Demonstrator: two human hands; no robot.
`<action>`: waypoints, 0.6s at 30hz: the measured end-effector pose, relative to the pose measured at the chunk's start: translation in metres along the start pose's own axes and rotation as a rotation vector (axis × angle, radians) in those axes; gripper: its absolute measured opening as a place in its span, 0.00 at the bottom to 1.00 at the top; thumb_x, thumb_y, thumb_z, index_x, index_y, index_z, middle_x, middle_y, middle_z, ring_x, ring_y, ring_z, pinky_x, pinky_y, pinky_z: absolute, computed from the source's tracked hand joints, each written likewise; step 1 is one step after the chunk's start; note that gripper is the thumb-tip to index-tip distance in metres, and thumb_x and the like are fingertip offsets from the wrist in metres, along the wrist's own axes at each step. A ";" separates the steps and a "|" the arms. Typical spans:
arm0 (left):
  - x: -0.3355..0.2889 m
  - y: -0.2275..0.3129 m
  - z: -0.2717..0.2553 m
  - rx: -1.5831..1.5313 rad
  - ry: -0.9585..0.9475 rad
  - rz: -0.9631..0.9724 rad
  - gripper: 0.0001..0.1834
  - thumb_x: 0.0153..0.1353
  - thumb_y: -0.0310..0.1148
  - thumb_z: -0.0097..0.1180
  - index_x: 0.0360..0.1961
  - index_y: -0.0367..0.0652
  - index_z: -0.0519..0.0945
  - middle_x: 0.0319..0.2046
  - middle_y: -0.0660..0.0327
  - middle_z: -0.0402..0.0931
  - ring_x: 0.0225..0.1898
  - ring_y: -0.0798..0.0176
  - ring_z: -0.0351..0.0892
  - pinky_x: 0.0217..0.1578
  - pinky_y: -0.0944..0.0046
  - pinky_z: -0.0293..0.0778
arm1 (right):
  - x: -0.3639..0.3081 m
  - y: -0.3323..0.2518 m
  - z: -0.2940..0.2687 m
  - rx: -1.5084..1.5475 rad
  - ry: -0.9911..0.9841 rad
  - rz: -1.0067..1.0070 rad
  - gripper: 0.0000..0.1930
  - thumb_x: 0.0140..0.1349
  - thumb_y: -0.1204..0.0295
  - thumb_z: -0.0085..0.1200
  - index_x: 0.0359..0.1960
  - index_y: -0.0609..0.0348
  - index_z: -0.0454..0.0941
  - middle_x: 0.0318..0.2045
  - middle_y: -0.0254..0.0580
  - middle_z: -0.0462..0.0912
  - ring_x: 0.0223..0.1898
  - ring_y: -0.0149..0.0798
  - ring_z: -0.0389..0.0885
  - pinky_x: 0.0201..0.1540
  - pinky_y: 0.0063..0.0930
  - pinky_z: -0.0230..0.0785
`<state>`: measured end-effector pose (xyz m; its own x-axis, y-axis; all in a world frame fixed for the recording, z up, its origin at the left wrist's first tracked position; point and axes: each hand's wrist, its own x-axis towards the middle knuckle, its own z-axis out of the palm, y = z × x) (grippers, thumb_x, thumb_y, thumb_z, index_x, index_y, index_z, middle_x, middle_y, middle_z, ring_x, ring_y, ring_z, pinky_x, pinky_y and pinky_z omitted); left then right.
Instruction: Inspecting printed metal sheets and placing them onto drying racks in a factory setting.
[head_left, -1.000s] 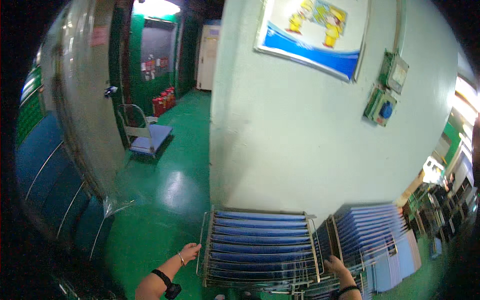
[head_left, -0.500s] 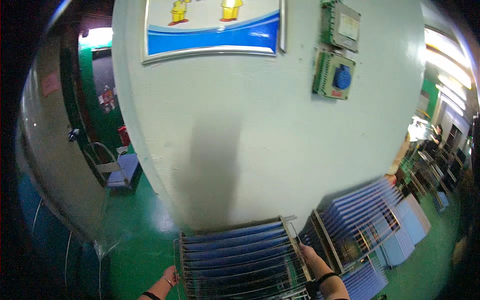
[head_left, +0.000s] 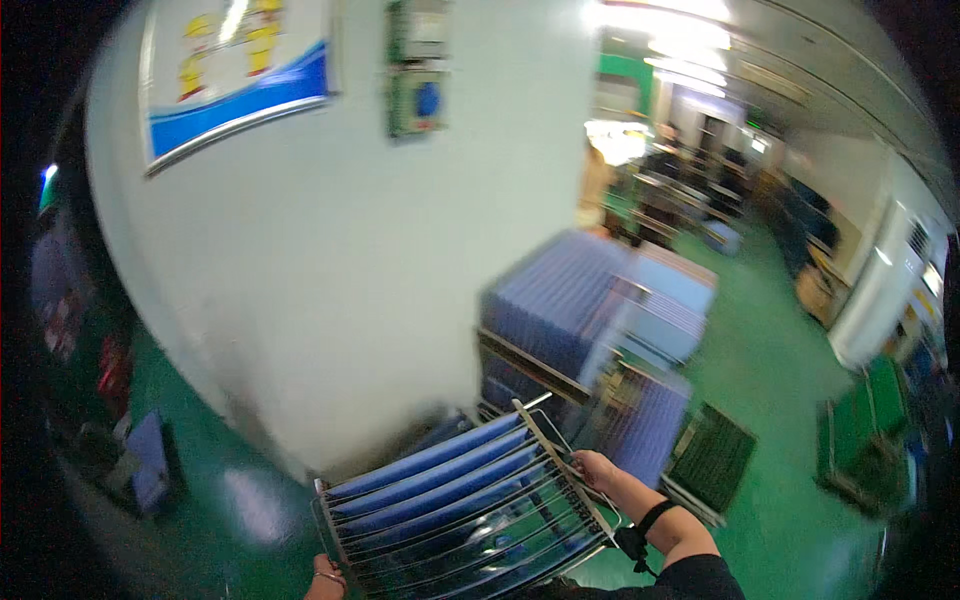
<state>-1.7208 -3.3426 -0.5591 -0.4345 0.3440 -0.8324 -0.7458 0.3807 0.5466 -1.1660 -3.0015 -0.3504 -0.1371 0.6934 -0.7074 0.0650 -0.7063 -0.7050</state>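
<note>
Two-handed grip by left hand (head_left: 327, 578) and right hand (head_left: 593, 470), closed on opposite sides of the metal rack (head_left: 432, 492), near wall (head_left: 350, 230) and stacked blue panels (head_left: 560, 290); more tilted than half a second ago, with view swung right, apparently mid-turn while carried.

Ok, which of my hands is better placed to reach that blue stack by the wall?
Probably your right hand: it holds the side of the rack nearer the blue stack. Your left hand is at the rack's opposite side, so it would likely have to reach across.
</note>
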 end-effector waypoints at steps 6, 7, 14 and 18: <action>-0.117 0.032 0.153 0.402 -0.007 0.021 0.16 0.53 0.46 0.33 0.14 0.49 0.58 0.07 0.68 0.45 0.08 0.69 0.40 0.09 0.65 0.40 | -0.154 0.092 -0.114 0.283 0.265 0.016 0.14 0.50 0.57 0.44 0.24 0.54 0.66 0.13 0.26 0.61 0.14 0.24 0.58 0.17 0.18 0.51; -0.140 0.025 0.181 0.424 -0.019 -0.026 0.15 0.52 0.45 0.33 0.14 0.51 0.58 0.07 0.69 0.46 0.07 0.69 0.41 0.08 0.66 0.40 | -0.172 0.114 -0.136 0.324 0.298 0.014 0.14 0.50 0.57 0.44 0.24 0.54 0.66 0.13 0.26 0.61 0.14 0.24 0.58 0.17 0.18 0.51; -0.236 -0.104 0.377 0.960 -0.171 0.032 0.17 0.50 0.43 0.36 0.09 0.51 0.55 0.06 0.70 0.46 0.06 0.69 0.42 0.09 0.62 0.44 | -0.315 0.297 -0.285 0.714 0.596 0.096 0.16 0.48 0.54 0.46 0.23 0.53 0.65 0.14 0.25 0.61 0.15 0.24 0.57 0.18 0.17 0.51; -0.271 -0.230 0.495 1.079 -0.295 0.078 0.13 0.48 0.40 0.38 0.10 0.53 0.59 0.06 0.71 0.51 0.05 0.71 0.45 0.07 0.67 0.42 | -0.388 0.377 -0.353 0.887 0.896 -0.006 0.16 0.47 0.52 0.46 0.21 0.52 0.66 0.13 0.24 0.61 0.13 0.23 0.56 0.15 0.15 0.48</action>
<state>-1.1821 -3.0987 -0.4140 -0.2170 0.5348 -0.8166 0.1686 0.8445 0.5083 -0.7397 -3.4867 -0.3596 0.6047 0.3045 -0.7360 -0.6656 -0.3144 -0.6769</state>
